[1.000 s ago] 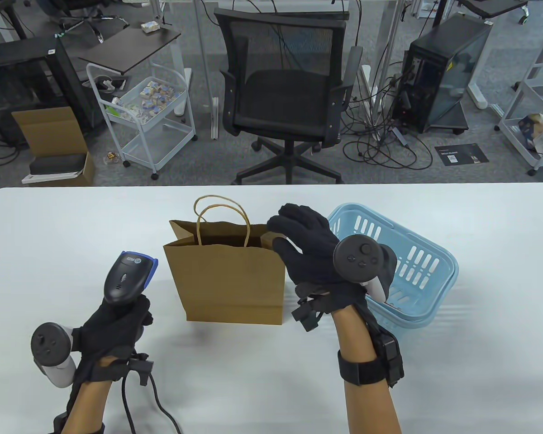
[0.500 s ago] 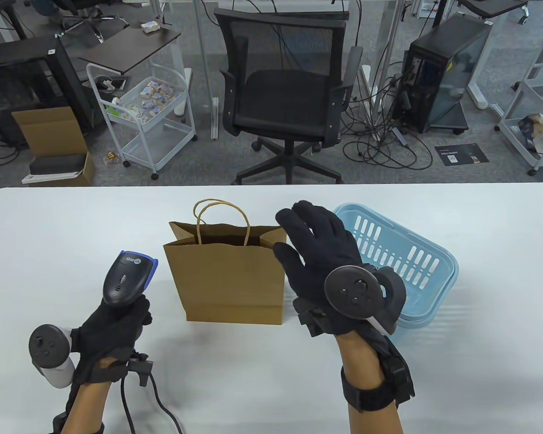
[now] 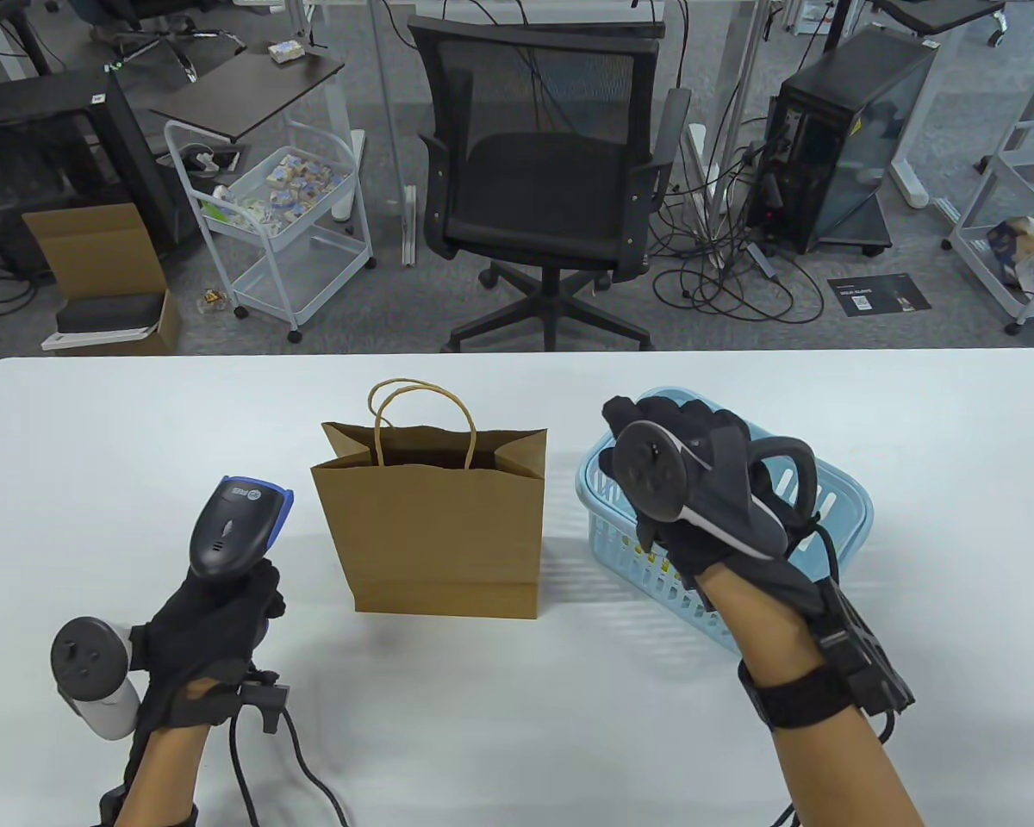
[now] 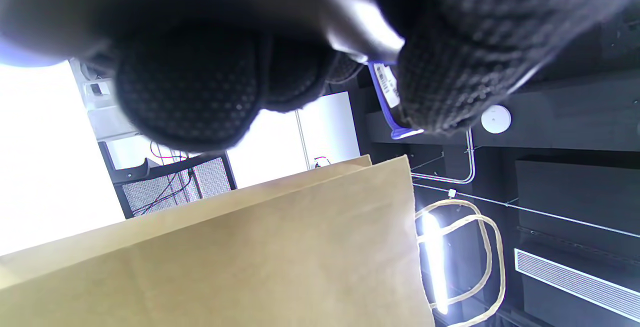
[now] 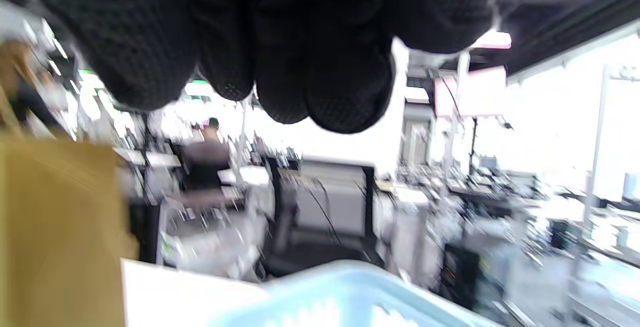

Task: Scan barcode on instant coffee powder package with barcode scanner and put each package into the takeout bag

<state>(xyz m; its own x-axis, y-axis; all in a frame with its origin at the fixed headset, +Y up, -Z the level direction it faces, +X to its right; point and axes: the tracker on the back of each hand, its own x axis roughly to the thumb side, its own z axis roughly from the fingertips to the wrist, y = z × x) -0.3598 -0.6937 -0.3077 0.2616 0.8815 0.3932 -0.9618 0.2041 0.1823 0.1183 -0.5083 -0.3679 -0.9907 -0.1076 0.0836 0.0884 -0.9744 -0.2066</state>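
Two gloved hands work at a white table (image 3: 95, 448) in the table view. The left hand (image 3: 211, 620), near the front edge toward the left corner, is wrapped round the handle of the barcode scanner (image 3: 237, 525), whose head points up and away from the person. The takeout bag (image 3: 435, 517) stands upright at mid-table with its mouth open and its handles up. Just beside it on the right sits a light blue basket (image 3: 844, 500), and the right hand (image 3: 698, 491) is over that basket, wrist turned, fingers reaching down past the rim. Whether those fingers hold anything cannot be told, since the tracker and the back of the glove cover them. No coffee package shows in this view; any would lie inside the basket or the bag, out of sight.

From the left wrist view, gloved fingers (image 4: 185, 87) curl round the scanner's dark body, and the brown side of the bag fills the lower frame.

From the right wrist view, blurred, the fingers (image 5: 320, 67) hang together at the top above the basket's pale blue rim, the bag at the left edge; no package is visible.

By my judgement the step in hand is fetching a package from the basket. Next it must be gripped, lifted clear of the rim, and turned so its barcode faces the scanner head.
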